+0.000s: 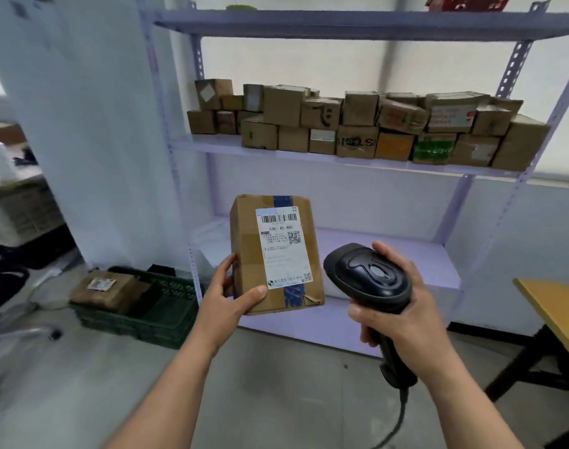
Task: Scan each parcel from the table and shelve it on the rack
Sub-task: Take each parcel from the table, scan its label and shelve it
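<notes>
Left hand (231, 293) pinches the parcel (275, 254) mid-frame by its lower corner; right hand (403, 306) wraps the scanner (369, 275). That thin corner grip could let the box tip and drop.

middle shelf (212, 145) full of stacked boxes (357, 124), open room on the lower shelf (390, 264), green crate (166, 322) left, table (555, 306) right

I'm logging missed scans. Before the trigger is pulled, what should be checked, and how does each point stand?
1. Hold of left hand on parcel: ok.
2. View of barcode on label, nothing covering it: ok.
3. Hold of right hand on scanner: ok.
4. Aim of scanner at barcode: cannot tell.
5. Bare space on the rack's lower shelf: ok.
</notes>
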Action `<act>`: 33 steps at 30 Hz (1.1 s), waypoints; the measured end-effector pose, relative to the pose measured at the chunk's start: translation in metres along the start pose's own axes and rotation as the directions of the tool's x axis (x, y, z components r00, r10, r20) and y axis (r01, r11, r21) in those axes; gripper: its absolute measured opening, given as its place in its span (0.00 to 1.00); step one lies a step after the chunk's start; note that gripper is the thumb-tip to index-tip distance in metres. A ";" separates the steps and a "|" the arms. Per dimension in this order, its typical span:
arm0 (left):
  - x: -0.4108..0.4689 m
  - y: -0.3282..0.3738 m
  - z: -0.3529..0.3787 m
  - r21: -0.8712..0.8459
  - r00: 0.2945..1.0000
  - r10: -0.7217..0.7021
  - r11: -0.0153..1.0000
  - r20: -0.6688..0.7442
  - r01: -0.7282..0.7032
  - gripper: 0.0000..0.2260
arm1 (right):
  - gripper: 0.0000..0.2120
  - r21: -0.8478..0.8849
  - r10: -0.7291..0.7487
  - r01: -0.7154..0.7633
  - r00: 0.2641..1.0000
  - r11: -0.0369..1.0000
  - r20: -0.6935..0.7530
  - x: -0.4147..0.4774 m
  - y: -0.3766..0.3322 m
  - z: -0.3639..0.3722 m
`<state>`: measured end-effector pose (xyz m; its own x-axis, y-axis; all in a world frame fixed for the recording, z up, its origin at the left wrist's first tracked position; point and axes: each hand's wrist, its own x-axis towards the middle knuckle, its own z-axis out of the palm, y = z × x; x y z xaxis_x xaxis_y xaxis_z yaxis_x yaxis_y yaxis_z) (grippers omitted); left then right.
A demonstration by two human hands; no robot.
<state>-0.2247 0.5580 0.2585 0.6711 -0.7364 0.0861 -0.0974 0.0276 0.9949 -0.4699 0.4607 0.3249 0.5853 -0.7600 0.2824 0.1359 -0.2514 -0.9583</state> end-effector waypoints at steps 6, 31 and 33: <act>0.055 0.006 -0.037 0.057 0.993 0.026 0.998 -0.116 -0.019 0.34 | 0.41 0.033 -0.012 0.010 0.998 0.999 0.063 0.068 0.019 0.030; 0.379 0.054 -0.116 0.051 0.942 0.143 0.990 -0.303 -0.133 0.29 | 0.42 0.000 -0.073 0.074 0.989 0.997 0.131 0.354 0.069 0.112; 0.409 0.060 -0.124 0.057 0.944 0.153 0.988 -0.292 -0.142 0.27 | 0.42 -0.024 -0.082 0.085 0.992 0.996 0.098 0.366 0.073 0.119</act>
<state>0.1349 0.3429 0.3597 0.8334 -0.4935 0.2488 -0.2335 0.0936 0.9678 -0.1504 0.2353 0.3533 0.6477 -0.6743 0.3547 0.1657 -0.3297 -0.9294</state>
